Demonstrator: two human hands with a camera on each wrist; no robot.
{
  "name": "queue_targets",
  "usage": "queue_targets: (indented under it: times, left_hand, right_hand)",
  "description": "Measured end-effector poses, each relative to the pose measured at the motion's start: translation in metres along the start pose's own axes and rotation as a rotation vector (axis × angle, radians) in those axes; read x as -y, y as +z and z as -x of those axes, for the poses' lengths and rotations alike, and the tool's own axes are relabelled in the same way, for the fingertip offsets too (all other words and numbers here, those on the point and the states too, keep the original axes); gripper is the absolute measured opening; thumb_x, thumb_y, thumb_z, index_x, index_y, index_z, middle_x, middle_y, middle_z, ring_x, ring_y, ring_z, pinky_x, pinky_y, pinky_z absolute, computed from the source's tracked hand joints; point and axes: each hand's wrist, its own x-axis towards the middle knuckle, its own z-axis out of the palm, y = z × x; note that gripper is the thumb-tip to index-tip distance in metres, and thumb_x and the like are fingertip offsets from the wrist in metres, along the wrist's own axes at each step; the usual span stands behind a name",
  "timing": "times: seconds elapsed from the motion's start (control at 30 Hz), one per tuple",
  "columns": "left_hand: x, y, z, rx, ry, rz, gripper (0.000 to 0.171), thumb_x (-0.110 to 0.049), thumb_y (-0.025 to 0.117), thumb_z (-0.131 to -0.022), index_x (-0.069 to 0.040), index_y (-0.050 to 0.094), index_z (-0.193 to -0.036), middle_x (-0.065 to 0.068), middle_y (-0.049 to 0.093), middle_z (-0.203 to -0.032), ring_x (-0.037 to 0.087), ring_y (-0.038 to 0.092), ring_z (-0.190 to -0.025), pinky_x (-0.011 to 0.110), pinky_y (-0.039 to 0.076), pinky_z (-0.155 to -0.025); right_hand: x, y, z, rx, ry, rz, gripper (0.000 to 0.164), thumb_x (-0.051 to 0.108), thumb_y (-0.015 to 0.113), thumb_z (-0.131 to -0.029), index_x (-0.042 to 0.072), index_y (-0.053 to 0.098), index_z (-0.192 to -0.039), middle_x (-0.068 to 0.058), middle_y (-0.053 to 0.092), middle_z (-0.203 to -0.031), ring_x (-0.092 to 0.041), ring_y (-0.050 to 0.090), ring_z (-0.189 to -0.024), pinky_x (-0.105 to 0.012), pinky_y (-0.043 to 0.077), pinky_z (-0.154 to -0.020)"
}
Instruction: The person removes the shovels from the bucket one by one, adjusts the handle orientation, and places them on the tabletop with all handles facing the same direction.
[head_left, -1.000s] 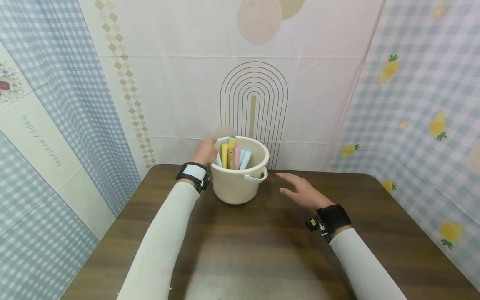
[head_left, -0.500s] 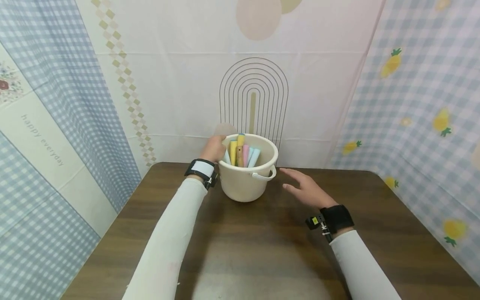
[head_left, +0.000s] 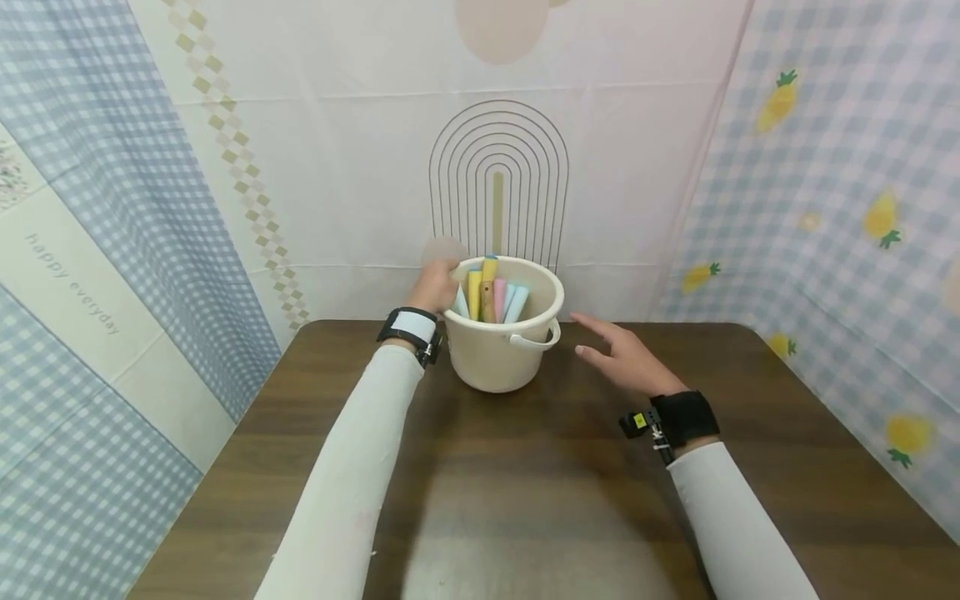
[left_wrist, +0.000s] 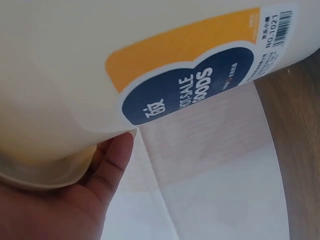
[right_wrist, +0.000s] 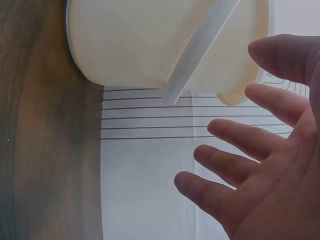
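Note:
A cream plastic bucket [head_left: 495, 358] stands upright on the brown table at the back, its white handle [head_left: 536, 340] hanging down on the right. Several stick-shaped pieces, yellow [head_left: 475, 293], pink [head_left: 499, 298], light blue [head_left: 516, 303] and brown, lean inside it. My left hand [head_left: 435, 287] grips the bucket's left rim; some of its fingers are hidden by the rim. In the left wrist view, that hand [left_wrist: 80, 200] curls at the lip below an orange and navy label [left_wrist: 190, 80]. My right hand [head_left: 626, 358] is held to the bucket's right, fingers spread and holding nothing.
The wood-patterned table [head_left: 525, 483] runs back to a white printed curtain [head_left: 360, 183]. Blue checked cloths hang at the left [head_left: 150, 250] and right [head_left: 847, 275]. A small camera is strapped to each wrist.
The bucket has shifted to the right across the table with my left hand on its rim. My right hand has also drifted slightly right, still apart from the bucket.

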Motion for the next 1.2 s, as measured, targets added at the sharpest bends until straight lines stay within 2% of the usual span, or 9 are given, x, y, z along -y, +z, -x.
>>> queue_targets:
  times: [0.23,0.57,0.7,0.8,0.93,1.03,1.13,1.2]
  left_hand:
    - [-0.002,0.006,-0.005,0.004,0.018,0.019,0.054,0.0,0.043,-0.101,0.0,0.046,-0.154,0.02,0.049,-0.158,0.033,0.052,-0.142,0.045,0.042,-0.119]
    - [-0.002,0.01,-0.01,-0.006,0.054,0.033,0.055,0.002,0.042,-0.099,0.001,0.046,-0.154,0.02,0.049,-0.158,0.034,0.049,-0.144,0.046,0.039,-0.121]
    - [-0.004,0.012,-0.008,-0.019,0.064,0.036,0.056,0.002,0.042,-0.097,0.0,0.048,-0.153,0.02,0.05,-0.157,0.034,0.051,-0.142,0.046,0.041,-0.12]
    - [-0.004,0.012,-0.007,-0.043,0.05,0.04,0.058,0.001,0.042,-0.095,-0.004,0.05,-0.152,0.017,0.053,-0.156,0.032,0.055,-0.136,0.044,0.046,-0.115]
    - [-0.004,0.013,-0.006,-0.075,0.033,0.042,0.061,-0.002,0.041,-0.092,-0.009,0.053,-0.152,0.014,0.056,-0.153,0.03,0.062,-0.12,0.041,0.055,-0.099]
    - [-0.003,0.014,-0.005,-0.086,0.03,0.033,0.061,-0.004,0.04,-0.093,-0.011,0.053,-0.152,0.014,0.057,-0.152,0.03,0.063,-0.114,0.041,0.056,-0.094]
    - [-0.003,0.013,-0.004,-0.083,0.03,0.019,0.06,-0.003,0.04,-0.094,-0.01,0.052,-0.153,0.014,0.056,-0.153,0.031,0.061,-0.12,0.043,0.053,-0.104]
    - [-0.004,0.012,-0.003,-0.075,0.026,0.011,0.06,-0.003,0.04,-0.094,-0.01,0.051,-0.153,0.014,0.055,-0.154,0.032,0.06,-0.124,0.045,0.049,-0.11]
  right_hand:
    - [0.001,-0.004,0.001,-0.009,0.019,-0.005,0.063,0.032,0.056,-0.108,0.013,0.033,-0.163,-0.014,0.033,-0.169,-0.038,0.029,-0.156,-0.063,0.03,-0.122]
    - [0.001,-0.007,-0.001,-0.019,0.034,-0.031,0.065,0.032,0.057,-0.107,0.015,0.031,-0.164,-0.016,0.036,-0.167,-0.039,0.029,-0.156,-0.063,0.032,-0.121]
    - [0.0,-0.006,0.001,-0.028,0.043,-0.028,0.065,0.032,0.057,-0.107,0.014,0.03,-0.164,-0.018,0.037,-0.166,-0.043,0.032,-0.153,-0.065,0.033,-0.119]
    - [0.001,-0.005,0.001,-0.025,0.045,-0.023,0.066,0.032,0.056,-0.108,0.015,0.028,-0.165,-0.019,0.037,-0.165,-0.047,0.034,-0.151,-0.066,0.035,-0.118]
    - [0.006,-0.006,0.003,-0.045,0.038,0.002,0.065,0.032,0.056,-0.108,0.014,0.03,-0.164,-0.021,0.044,-0.16,-0.046,0.041,-0.146,-0.065,0.038,-0.115]
    - [0.012,-0.008,0.003,-0.104,0.012,0.03,0.059,0.029,0.056,-0.108,0.01,0.037,-0.16,-0.022,0.055,-0.148,-0.042,0.055,-0.134,-0.059,0.046,-0.109]
    - [0.02,-0.008,0.003,-0.19,-0.027,0.052,0.049,0.023,0.057,-0.107,0.006,0.049,-0.152,-0.021,0.065,-0.132,-0.031,0.065,-0.115,-0.041,0.055,-0.097]
    - [0.026,-0.008,0.002,-0.247,-0.062,0.056,0.042,0.019,0.057,-0.107,0.004,0.056,-0.146,-0.02,0.069,-0.123,-0.023,0.066,-0.105,-0.028,0.055,-0.088]
